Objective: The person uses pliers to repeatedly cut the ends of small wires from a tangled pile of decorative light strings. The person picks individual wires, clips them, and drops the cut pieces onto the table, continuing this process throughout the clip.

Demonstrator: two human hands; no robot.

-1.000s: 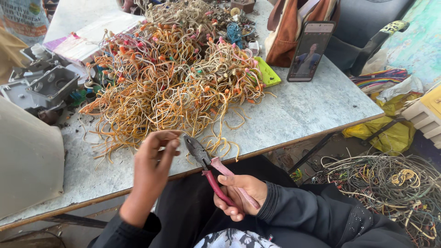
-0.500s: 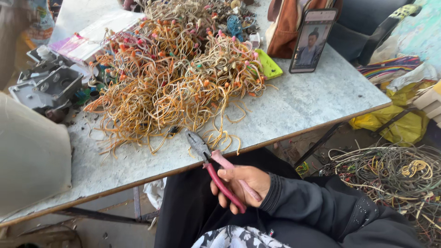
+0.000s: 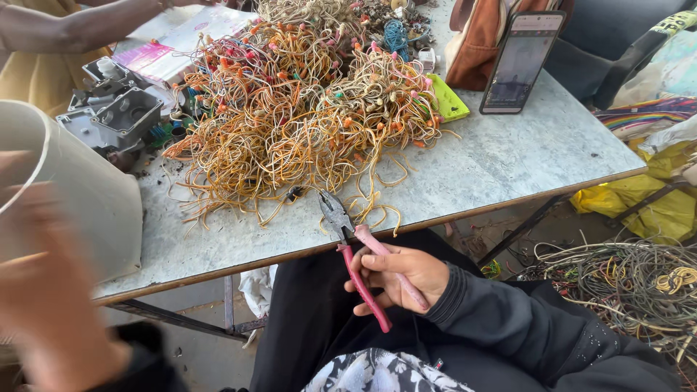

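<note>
A view from above of a person seated at a pale grey table [image 3: 508, 156] whose wood-coloured front edge runs on a slant from lower left to upper right, passing just above the lap. The right hand [image 3: 399, 276] rests over the lap, just below that edge, its fingers curled around the pink-red handles of a pair of pliers [image 3: 356, 250]; the handles are spread a little, and the grey metal jaws lie over the table edge, pointing up and left, seemingly closed with nothing between them. Their tip sits just short of the nearest loose strands of a large tangled heap of orange and yellow wires [image 3: 290, 123], which covers the middle of the tabletop and spills to within a short stretch of the front edge. The left hand [image 3: 51, 290] is raised close to the camera at the lower left, heavily blurred; whether it is open or holding anything cannot be told. Behind it stands a large pale cylinder [image 3: 80, 196] at the table's left end. Grey metal housings [image 3: 120, 116] sit at the far left beside the heap. A phone [image 3: 519, 62] leans upright against a brown bag [image 3: 483, 43] at the far right, with bare tabletop in front of it reaching to the right corner. Another person's arm [image 3: 80, 25] reaches over the far left edge. On the floor to the right lies a coil of dark cables [image 3: 624, 283].
</note>
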